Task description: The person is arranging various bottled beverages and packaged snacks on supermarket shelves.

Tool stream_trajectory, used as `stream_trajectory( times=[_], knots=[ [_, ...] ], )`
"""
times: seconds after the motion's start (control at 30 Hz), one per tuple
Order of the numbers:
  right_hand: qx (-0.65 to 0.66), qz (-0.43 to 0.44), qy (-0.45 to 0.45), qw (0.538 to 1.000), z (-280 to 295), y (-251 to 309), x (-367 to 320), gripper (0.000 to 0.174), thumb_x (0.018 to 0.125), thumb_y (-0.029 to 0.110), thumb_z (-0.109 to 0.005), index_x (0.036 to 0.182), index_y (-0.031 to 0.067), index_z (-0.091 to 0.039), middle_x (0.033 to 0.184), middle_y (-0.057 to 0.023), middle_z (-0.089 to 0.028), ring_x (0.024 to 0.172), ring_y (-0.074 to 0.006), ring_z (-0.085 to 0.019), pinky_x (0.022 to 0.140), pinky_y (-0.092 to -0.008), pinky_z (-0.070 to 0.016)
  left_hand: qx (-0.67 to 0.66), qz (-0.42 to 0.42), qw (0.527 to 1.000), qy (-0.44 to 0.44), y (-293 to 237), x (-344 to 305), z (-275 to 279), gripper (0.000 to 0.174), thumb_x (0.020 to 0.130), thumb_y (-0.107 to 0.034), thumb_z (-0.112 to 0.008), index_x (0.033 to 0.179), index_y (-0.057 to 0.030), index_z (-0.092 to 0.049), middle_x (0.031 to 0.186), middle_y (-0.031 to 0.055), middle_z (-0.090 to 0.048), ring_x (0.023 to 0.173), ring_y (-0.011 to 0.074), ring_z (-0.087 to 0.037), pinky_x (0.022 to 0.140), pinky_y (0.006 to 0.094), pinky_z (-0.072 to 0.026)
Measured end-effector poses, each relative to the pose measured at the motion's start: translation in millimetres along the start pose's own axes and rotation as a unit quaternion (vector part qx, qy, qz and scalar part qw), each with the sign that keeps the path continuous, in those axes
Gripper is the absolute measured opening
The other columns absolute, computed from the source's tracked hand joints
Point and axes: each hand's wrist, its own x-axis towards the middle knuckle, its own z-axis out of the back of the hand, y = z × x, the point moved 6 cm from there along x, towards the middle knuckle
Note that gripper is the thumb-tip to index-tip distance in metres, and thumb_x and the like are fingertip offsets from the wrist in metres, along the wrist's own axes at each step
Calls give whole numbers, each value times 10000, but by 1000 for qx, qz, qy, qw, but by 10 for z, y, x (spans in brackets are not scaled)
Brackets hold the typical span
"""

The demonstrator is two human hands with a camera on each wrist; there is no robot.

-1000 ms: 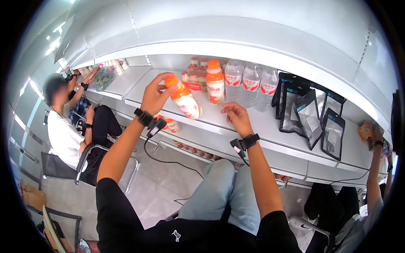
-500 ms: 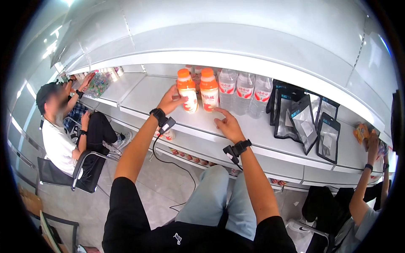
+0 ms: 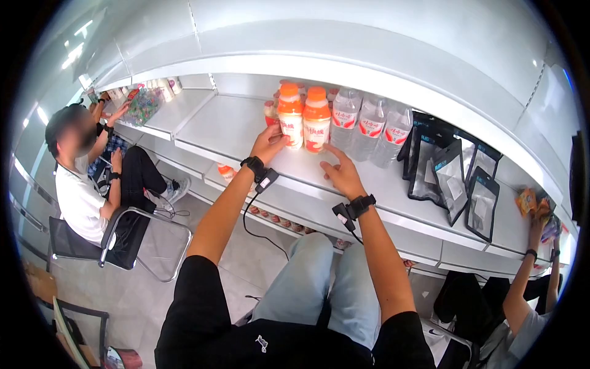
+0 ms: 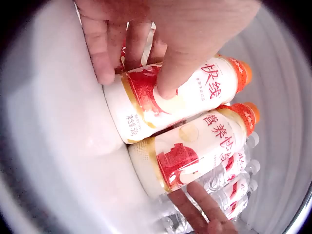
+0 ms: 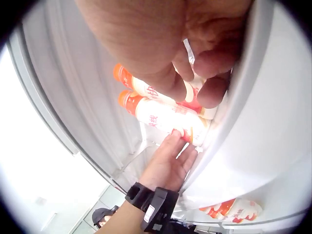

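Two orange-capped bottles stand upright side by side on the shelf (image 3: pixel 239 132). At the left bottle (image 3: pixel 291 122), my left hand (image 3: pixel 268 146) holds the lower part, thumb on the label and fingers around its side; the left wrist view shows this thumb on the label of the bottle (image 4: pixel 161 95). My right hand (image 3: pixel 344 175) is beside the base of the right bottle (image 3: pixel 316 123), index finger extended toward it and other fingers partly bent. In the left wrist view, fingertips of the right hand (image 4: pixel 204 212) are at that bottle's lower edge.
Clear water bottles (image 3: pixel 370 130) stand right of the orange-capped ones, small bottles behind. Black-edged pouches (image 3: pixel 452 178) lie farther right. An upper shelf edge (image 3: pixel 295 66) overhangs. Seated people are at left (image 3: pixel 83 184) and right, and a wrist cable (image 3: pixel 249 224) hangs down.
My left hand has brought the tilted bottle down and right; it now stands upright against the other. My right hand has stayed near the right bottle's base, its index finger nearer to it.
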Motion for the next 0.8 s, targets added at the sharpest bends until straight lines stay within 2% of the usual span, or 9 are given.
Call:
stream_trajectory(
  times=[0.17, 0.27, 0.4, 0.6, 0.77, 0.8],
  knots=[
    [-1, 26, -23, 999, -14, -9, -26, 524, 907, 140, -670, 1411, 99, -532, 1192, -152, -655, 651, -146, -663, 635, -288, -536, 93, -52, 993, -45, -57, -54, -82, 624, 860, -223, -769, 1376, -7, -493, 1258, 121, -631, 1114, 211, -618, 979, 334, -484],
    [12, 36, -27, 999, -39, -40, -32, 472, 906, 132, -665, 1367, 88, -573, 1161, -148, -668, 637, -143, -656, 620, -286, -529, 109, -63, 992, -31, 22, 63, -69, 657, 836, -245, -788, 1373, -9, -493, 1214, 115, -652, 1066, 201, -628, 957, 342, -489],
    [21, 49, -40, 998, -30, -28, -45, 374, 908, 129, -662, 1277, 78, -639, 1076, -125, -689, 622, -133, -642, 598, -285, -514, 100, -72, 988, -98, -18, -58, -124, 612, 829, -262, -789, 1318, -13, -519, 1172, 119, -665, 1044, 205, -637, 928, 340, -497],
    [-6, 38, -45, 998, -43, -18, -46, 272, 910, 126, -657, 1174, 60, -684, 822, -67, -690, 593, -118, -606, 584, -277, -494, 145, -72, 975, -154, 86, -4, -128, 641, 786, -316, -812, 1274, -13, -527, 1172, 142, -659, 1057, 249, -639, 916, 357, -498],
    [-6, 35, -44, 998, -7, -13, -67, 240, 932, 114, -633, 1154, 37, -685, 837, -33, -683, 599, -74, -558, 569, -241, -456, 123, -93, 977, -149, 0, -56, -145, 683, 771, -335, -818, 1291, -11, -516, 1172, 145, -652, 1082, 260, -624, 922, 373, -494],
    [0, 32, -43, 999, -4, -23, -73, 232, 941, 109, -623, 1150, 29, -684, 843, -19, -680, 604, -60, -544, 565, -228, -441, 175, -162, 952, -193, -1, -81, -117, 585, 817, -285, -788, 1282, -34, -537, 1152, 111, -654, 1068, 230, -617, 852, 346, -497]
  ],
)
